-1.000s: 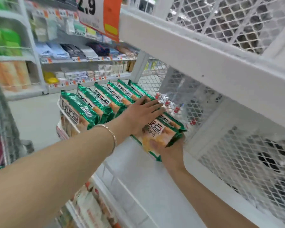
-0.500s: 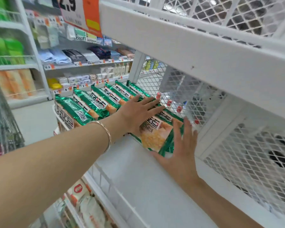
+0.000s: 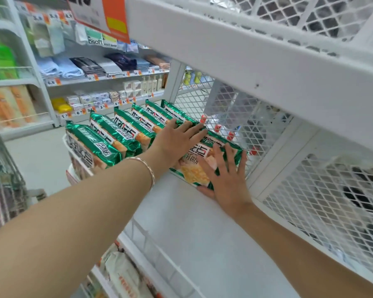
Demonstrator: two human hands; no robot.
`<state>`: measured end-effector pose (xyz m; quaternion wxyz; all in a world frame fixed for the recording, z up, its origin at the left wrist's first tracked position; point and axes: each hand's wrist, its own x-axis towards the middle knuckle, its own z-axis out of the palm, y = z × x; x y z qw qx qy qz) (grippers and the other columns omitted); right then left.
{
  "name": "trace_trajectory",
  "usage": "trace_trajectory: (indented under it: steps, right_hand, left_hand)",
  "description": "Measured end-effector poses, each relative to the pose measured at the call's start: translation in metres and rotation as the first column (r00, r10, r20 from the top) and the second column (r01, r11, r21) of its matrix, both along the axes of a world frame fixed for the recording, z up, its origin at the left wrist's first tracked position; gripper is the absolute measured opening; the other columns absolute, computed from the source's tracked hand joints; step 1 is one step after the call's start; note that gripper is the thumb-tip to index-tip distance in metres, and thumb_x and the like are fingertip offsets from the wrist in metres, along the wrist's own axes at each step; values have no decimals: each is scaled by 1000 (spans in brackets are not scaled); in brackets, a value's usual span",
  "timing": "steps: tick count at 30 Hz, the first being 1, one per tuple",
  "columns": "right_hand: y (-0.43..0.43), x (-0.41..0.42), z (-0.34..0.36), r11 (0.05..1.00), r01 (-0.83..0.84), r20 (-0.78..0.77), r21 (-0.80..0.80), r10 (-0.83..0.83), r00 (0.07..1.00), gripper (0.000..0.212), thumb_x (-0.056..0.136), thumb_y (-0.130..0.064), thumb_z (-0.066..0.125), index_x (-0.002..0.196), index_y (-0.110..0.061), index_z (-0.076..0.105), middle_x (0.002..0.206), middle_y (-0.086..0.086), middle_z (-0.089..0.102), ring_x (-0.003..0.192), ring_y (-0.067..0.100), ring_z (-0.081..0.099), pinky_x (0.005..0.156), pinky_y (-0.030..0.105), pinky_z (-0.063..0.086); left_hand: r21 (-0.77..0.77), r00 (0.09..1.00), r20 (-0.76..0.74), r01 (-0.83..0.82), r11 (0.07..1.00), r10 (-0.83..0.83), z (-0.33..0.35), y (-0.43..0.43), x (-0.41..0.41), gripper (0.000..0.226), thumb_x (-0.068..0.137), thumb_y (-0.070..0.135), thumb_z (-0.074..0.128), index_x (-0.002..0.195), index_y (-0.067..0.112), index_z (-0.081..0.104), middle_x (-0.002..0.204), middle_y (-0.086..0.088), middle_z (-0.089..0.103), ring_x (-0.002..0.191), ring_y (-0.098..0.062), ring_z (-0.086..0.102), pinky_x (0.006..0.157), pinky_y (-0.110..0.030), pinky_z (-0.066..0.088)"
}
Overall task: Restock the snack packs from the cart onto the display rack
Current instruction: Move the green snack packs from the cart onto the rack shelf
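Fingers (image 3: 187, 130) straight, spread: left hand (image 3: 172, 144) presses pack row (image 3: 125, 134), right hand (image 3: 228, 186) flat on end pack (image 3: 192, 175).

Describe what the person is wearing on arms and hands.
Both forearms are bare, with no sleeves in view. Neither the left hand nor the right hand wears a glove or visible ring. A thin, pale metallic bangle circles the left wrist.

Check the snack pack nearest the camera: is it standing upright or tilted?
Tilted. The nearest snack pack leans back against the row of packs, its printed face turned up, with the right hand flat on it.
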<state>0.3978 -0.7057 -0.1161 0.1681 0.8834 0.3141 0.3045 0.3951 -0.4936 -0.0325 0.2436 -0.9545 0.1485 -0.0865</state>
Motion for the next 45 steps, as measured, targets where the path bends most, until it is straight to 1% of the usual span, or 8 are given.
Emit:
trace_trajectory:
  steps: [9,23,28,31,34,37,42,45]
  right_hand:
    - [39,-79,75,922,2,-322,386,133,937,51,95,-48,42,136,-26,59,160,18,29,147,36,25,117,65,13]
    - [322,-221,105,953,-204,-531,223,295,794,47,95,-32,63,139,-18,56,155,20,39,140,38,42,117,62,14]
    - [406,-258,61,967,-189,-725,168,251,641,49,100,-34,54,146,-19,47,158,15,34,146,30,32,122,53,7]
    - [442,-279,41,986,-101,-857,134,167,488,44,99,-32,54,139,-12,56,139,12,58,129,27,53,117,46,33]
    - [480,-298,29,992,119,-997,38,30,71,47,97,-35,61,117,7,66,99,18,70,90,29,68,92,48,55]
    - [516,-316,1,977,192,-985,-89,-58,-163,73,74,-77,66,89,-6,66,100,25,59,93,26,62,106,48,46]
    - [542,-330,-16,903,429,-985,-1,73,-155,70,92,-47,66,141,-3,43,118,19,63,112,26,61,105,38,41]
    - [531,-318,-12,956,262,-990,129,141,-27,26,96,-35,65,96,-13,52,85,5,60,64,13,52,63,32,51]
  left_hand:
    - [-249,985,-158,-113,962,75,50,51,-92,86,96,70,22,159,21,-10,167,-3,-8,154,-24,-6,123,-53,-2]
    - [-263,844,-345,-506,821,410,44,376,-320,83,98,64,31,159,24,-9,167,-6,-5,154,-25,2,123,-52,8]
    - [-321,725,-458,-674,665,514,13,448,-385,83,98,65,32,160,21,-2,167,-6,0,154,-25,10,122,-51,18]
    - [-414,666,-474,-745,523,576,-3,472,-420,76,100,57,37,159,18,10,166,-8,14,151,-27,21,118,-48,27]
    - [-456,591,-498,-801,388,635,-17,484,-447,69,101,50,40,157,15,20,163,-9,25,144,-30,34,113,-48,35]
    - [-517,527,-566,-826,225,634,-31,486,-463,67,102,47,43,156,13,22,161,-8,28,143,-30,33,114,-48,33]
    - [-608,456,-609,-794,-13,648,-55,484,-475,65,102,44,46,155,13,26,161,-8,29,146,-29,30,118,-47,28]
    - [-679,456,-601,-724,-120,656,-58,479,-468,66,100,43,52,155,13,30,159,-9,32,146,-28,30,120,-45,25]
